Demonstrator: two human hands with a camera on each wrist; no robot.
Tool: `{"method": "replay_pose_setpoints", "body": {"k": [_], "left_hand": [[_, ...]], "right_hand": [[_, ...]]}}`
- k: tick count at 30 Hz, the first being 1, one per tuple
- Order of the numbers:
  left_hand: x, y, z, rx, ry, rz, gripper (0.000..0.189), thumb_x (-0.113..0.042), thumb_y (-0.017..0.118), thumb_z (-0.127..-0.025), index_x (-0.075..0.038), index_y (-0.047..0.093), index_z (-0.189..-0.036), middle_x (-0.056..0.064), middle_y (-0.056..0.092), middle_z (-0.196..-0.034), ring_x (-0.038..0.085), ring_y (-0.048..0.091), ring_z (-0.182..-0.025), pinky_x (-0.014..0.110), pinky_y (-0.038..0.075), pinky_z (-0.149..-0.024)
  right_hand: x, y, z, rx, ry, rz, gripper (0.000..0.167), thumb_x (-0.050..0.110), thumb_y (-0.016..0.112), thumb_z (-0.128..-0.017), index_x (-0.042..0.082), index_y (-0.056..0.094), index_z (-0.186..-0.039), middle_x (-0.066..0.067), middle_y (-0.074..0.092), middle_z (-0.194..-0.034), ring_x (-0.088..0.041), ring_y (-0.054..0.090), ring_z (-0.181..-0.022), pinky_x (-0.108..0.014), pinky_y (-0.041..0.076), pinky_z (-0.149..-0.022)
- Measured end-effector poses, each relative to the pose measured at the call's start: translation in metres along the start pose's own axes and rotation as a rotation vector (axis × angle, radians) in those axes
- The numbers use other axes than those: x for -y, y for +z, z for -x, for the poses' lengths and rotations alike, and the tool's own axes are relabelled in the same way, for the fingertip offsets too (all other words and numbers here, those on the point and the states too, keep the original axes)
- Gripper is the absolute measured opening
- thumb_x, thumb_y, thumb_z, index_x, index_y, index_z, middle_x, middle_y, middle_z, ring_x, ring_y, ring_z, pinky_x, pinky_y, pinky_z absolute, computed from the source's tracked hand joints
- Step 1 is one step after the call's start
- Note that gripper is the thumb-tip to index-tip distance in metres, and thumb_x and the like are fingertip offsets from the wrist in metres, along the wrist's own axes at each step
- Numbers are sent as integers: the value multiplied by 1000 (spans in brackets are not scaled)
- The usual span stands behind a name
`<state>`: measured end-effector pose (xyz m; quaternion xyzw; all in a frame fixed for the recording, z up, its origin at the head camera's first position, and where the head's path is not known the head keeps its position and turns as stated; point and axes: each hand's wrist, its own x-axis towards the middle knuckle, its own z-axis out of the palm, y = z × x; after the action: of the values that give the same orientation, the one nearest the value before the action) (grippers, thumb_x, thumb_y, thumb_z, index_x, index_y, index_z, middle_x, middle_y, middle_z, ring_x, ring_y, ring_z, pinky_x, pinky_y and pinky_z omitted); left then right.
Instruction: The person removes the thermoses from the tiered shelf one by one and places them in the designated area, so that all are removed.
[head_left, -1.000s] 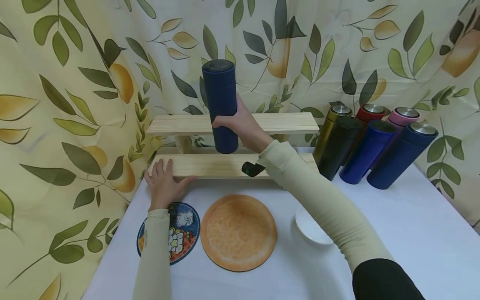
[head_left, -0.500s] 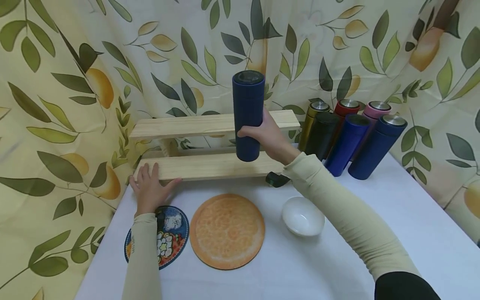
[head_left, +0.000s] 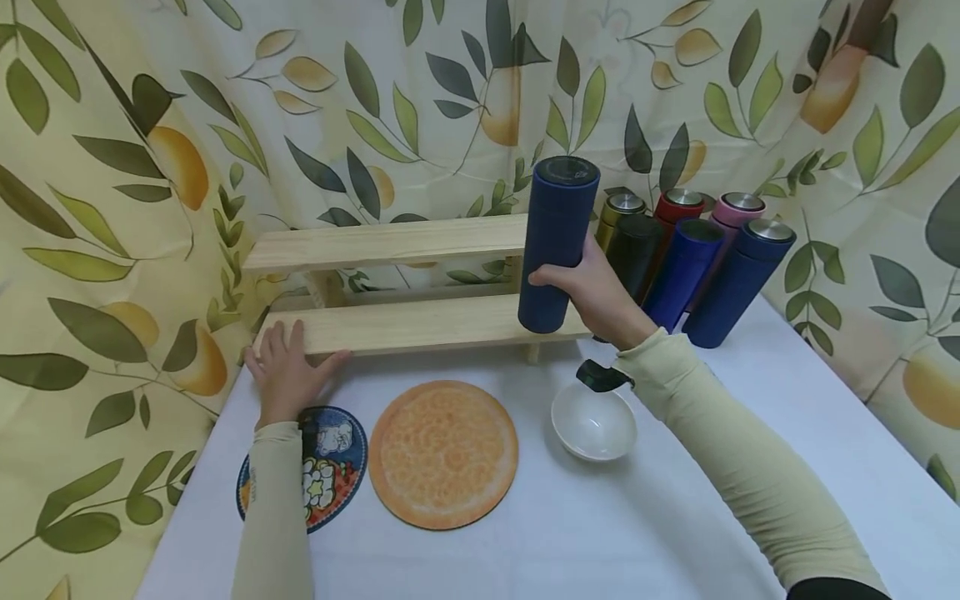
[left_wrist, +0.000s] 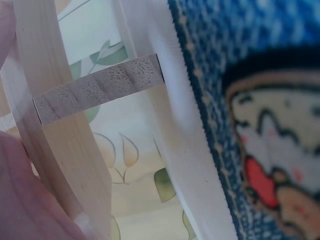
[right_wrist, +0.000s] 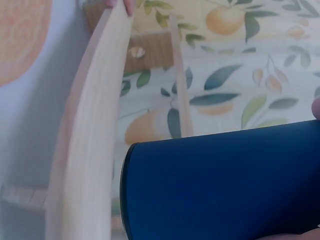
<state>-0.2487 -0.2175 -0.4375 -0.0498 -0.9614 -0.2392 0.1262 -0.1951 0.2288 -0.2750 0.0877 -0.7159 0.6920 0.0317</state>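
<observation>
My right hand (head_left: 611, 296) grips a dark blue thermos flask (head_left: 558, 242) round its lower half. The flask is nearly upright, leaning slightly, and overlaps the right end of a two-tier wooden shelf (head_left: 420, 325) in the head view. In the right wrist view the flask (right_wrist: 220, 185) hangs in the air, its base apart from the lower board (right_wrist: 92, 135). My left hand (head_left: 285, 375) rests on the left end of that lower board, fingers spread on top and thumb along the front edge. The left wrist view shows the shelf's leg (left_wrist: 100, 90) beside that hand.
Several thermos flasks stand at the right: gold (head_left: 617, 212), black (head_left: 633, 254), red (head_left: 675, 208), pink (head_left: 735, 212), bright blue (head_left: 684, 271) and dark blue (head_left: 738, 287). A white bowl (head_left: 594, 425), a round orange mat (head_left: 442, 454) and a patterned mat (head_left: 333, 471) lie in front.
My right hand has carried the dark blue flask rightward along the shelf, from left of its middle to its right end. My left hand has stayed on the lower board. The head view has shifted.
</observation>
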Motion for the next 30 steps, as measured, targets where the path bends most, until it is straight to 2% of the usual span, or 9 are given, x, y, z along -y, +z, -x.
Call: {"method": "replay_pose_setpoints", "body": {"k": [7,12,20,25,30], "left_hand": [[5,-1,3,2,-12,11,119,-78,67,-90,5,27,-166,35,13,-171,53,7,-158,72,-12,-120],[7,-2,4,-8,-6,3,118,-77,68,-90,5,29,-165,36,15,-170,53,8,-158,73,-11,-120],[5,-4,2,-11,6,9,117,-76,68,-90,7,30,-164,37,17,-168,54,10,-157,73,-10,-119],[5,-4,1,-14,7,19,118,-77,68,-90,7,30,-164,37,16,-169,54,9,-157,73,-12,-119],[-1,-2,0,-9,9,26,117,-77,68,-90,7,31,-164,37,17,-169,54,10,-157,73,-11,-120]], "right_hand": [[-8,-26,15,-36,40,22,97,-1,66,-93,26,12,-169,-9,26,-170,-33,30,-149,-65,22,-123],[-18,-46,26,-70,77,40,97,-2,67,-95,27,11,-169,-9,25,-171,-33,30,-150,-65,20,-125],[-34,-72,48,-135,133,47,99,-4,66,-96,31,9,-169,-11,18,-174,-42,22,-157,-70,17,-123],[-46,-84,57,-153,146,50,102,-6,65,-96,29,5,-170,-9,13,-177,-40,18,-160,-65,14,-126],[-59,-96,63,-187,200,45,106,-6,67,-97,28,0,-171,-8,8,-179,-39,14,-161,-60,13,-128]]}}
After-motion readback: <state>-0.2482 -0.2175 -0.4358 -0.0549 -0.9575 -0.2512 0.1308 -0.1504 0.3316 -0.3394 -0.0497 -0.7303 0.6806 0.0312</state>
